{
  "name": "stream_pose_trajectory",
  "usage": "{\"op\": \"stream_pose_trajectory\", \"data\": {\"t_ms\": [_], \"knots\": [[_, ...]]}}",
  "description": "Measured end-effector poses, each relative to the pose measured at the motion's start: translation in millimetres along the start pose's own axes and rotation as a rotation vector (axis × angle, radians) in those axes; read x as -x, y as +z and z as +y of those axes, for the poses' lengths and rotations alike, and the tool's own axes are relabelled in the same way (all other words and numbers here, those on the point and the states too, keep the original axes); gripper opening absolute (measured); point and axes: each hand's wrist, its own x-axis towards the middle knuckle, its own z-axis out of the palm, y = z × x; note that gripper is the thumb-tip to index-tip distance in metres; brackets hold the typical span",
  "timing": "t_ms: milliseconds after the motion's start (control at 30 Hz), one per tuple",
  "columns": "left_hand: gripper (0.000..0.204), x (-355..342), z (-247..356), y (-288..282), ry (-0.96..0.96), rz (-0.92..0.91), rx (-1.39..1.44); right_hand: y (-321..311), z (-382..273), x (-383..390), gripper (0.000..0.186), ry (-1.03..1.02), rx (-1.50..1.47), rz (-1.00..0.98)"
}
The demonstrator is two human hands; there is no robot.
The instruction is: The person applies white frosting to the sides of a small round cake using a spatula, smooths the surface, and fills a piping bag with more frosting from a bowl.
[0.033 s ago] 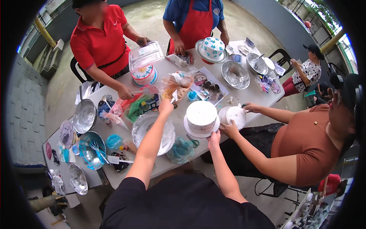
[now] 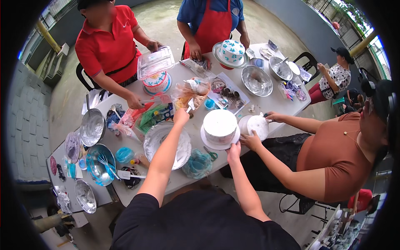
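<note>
My left hand is closed around a spatula with a pale blade, held above the table beside the crumpled plastic bags. Much of its handle is hidden by my fingers. A round cake covered in white icing stands on a white round base in front of me. My right hand grips the near edge of that base, fingers partly hidden under it. Below my left forearm, partly covered by it, sits a large metal bowl smeared with white icing.
Green-handled scissors and a blue-smeared plastic bag lie nearby. At right, a co-worker's hands touch a smaller white cake. Across the table, a person in red holds a clear lid above a decorated cake. A blue-stained bowl holds a whisk.
The co-worker in red has moved the clear lid slightly to the left. My hands and the white cake look unmoved.
</note>
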Motion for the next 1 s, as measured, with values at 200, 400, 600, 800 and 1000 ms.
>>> {"op": "stream_pose_trajectory", "data": {"t_ms": [200,400,600,800,1000], "knots": [[0.032,-12.4,-25.4,20.4,-0.335,-0.223,0.574,5.0,2.0,-3.3,0.04,0.015,-0.005,-0.013],[0.032,-7.1,-24.4,7.3,-0.586,-0.503,1.033,0.2,2.7,-7.0,0.04,0.002,-0.019,0.012],[0.032,-1.2,-39.6,2.1,-0.668,-0.592,1.244,6.8,0.9,-4.2,0.041,-0.003,-0.021,0.014],[0.036,12.2,-31.6,-6.9,-0.669,-0.548,1.252,2.0,5.6,-11.8,0.042,-0.008,-0.02,0.028],[0.034,16.7,-38.9,-6.5,-0.58,-0.421,1.019,8.7,6.2,-13.8,0.042,-0.007,-0.008,0.049]]}}
